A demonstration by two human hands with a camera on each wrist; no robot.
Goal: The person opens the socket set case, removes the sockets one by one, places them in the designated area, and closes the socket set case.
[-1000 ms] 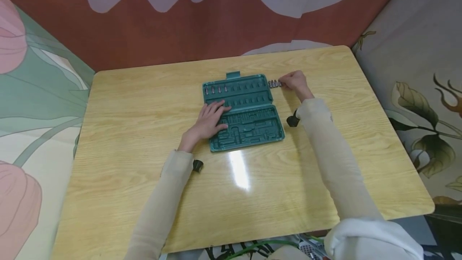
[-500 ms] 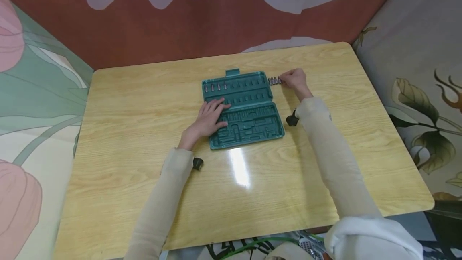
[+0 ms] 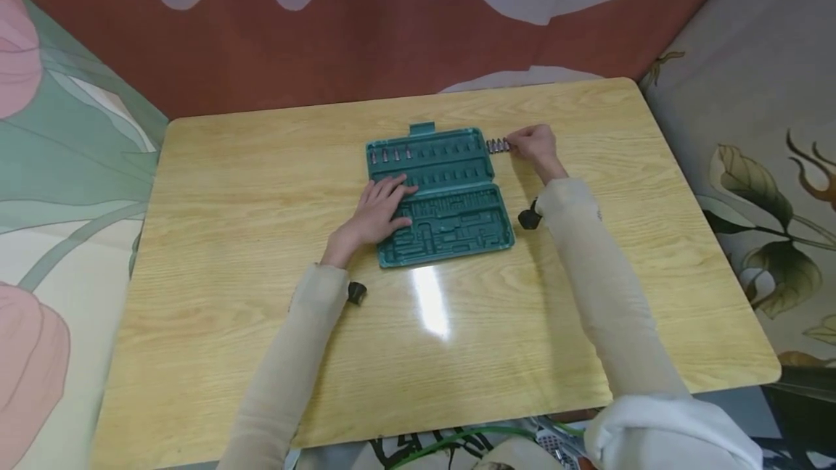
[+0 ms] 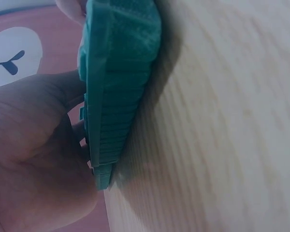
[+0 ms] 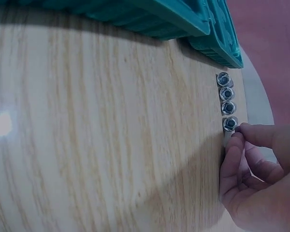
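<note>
Over the last sec. little has changed: both hands sit where they did, the R hand (image 3: 532, 145) still at the row of sockets (image 3: 497, 146) just right of the open green tool case (image 3: 439, 194) near the far-centre of the wooden table (image 3: 228, 238), so the pick-up looks underway, not done. In the R wrist view, curled fingers (image 5: 237, 154) pinch the end socket (image 5: 229, 123) of four. The L hand (image 3: 379, 212) lies flat, fingers straight, pressing on the case's left side; four bits (image 3: 390, 155) fill the lid's top-left slots.
</note>
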